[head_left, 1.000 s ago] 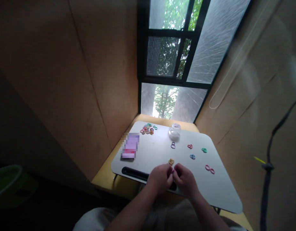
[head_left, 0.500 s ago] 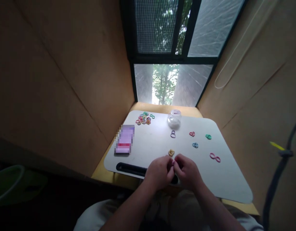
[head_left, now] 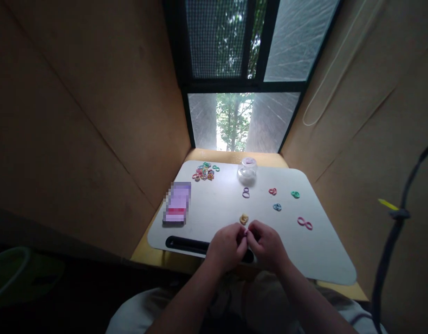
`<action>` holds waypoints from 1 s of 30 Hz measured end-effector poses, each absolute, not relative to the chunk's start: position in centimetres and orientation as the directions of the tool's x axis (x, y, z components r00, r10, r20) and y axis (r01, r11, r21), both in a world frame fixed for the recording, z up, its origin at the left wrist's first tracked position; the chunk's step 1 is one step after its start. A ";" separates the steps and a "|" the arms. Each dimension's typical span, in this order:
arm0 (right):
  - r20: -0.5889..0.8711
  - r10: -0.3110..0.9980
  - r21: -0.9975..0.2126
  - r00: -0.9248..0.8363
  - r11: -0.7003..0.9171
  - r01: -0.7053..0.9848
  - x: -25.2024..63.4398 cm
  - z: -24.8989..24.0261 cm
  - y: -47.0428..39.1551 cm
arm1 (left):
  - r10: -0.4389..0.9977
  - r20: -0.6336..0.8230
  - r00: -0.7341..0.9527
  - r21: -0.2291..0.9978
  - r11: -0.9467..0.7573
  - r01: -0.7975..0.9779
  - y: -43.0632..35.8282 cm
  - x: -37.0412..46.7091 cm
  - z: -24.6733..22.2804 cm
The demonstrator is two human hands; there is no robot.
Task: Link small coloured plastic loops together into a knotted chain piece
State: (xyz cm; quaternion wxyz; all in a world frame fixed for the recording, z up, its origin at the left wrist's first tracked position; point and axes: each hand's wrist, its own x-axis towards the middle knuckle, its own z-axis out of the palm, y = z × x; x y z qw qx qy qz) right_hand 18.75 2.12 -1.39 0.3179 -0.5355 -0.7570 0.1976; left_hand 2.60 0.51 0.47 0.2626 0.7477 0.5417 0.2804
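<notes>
My left hand [head_left: 226, 246] and my right hand [head_left: 268, 243] meet at the near edge of the white table [head_left: 214, 208]. Both are closed, fingertips pinching a small pinkish-purple hair tie [head_left: 245, 233], mostly hidden by the fingers. Just beyond the fingertips lies a yellow hair tie bundle [head_left: 243, 219]. Further off is a purple hair tie [head_left: 246, 192], looped in a figure eight. To the right lie red hair ties [head_left: 272, 191], blue hair ties [head_left: 277, 207], green hair ties [head_left: 295, 194] and a pink figure-eight hair tie [head_left: 305, 223].
A mixed pile of hair ties [head_left: 204, 172] sits at the far left of the table. Near the back stands a clear jar [head_left: 247, 174]. A phone [head_left: 178, 204] with a blurred screen lies left, behind a black slot [head_left: 186, 244]. A dark cable [head_left: 388, 255] hangs at right.
The whole view has shifted slightly, so the table appears a little further left. Both hands keep their pinch on the small hair tie, with only slight finger movement.
</notes>
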 end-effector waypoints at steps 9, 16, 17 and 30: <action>0.309 0.924 -0.604 -0.227 0.375 0.703 18.7 -1.8 2.1 | 0.955 0.181 0.235 0.704 -0.292 0.647 0.2 2.5 0.3; 0.331 0.917 -0.587 -0.223 0.385 0.712 18.6 -1.8 2.0 | 0.949 0.205 0.240 0.699 -0.313 0.642 0.0 2.4 0.2; 0.334 0.916 -0.588 -0.224 0.388 0.709 18.6 -1.9 2.0 | 0.949 0.206 0.238 0.697 -0.313 0.645 0.0 2.4 0.1; 0.345 0.910 -0.580 -0.229 0.398 0.711 18.6 -2.1 1.9 | 0.949 0.219 0.228 0.681 -0.316 0.660 -0.2 2.4 0.1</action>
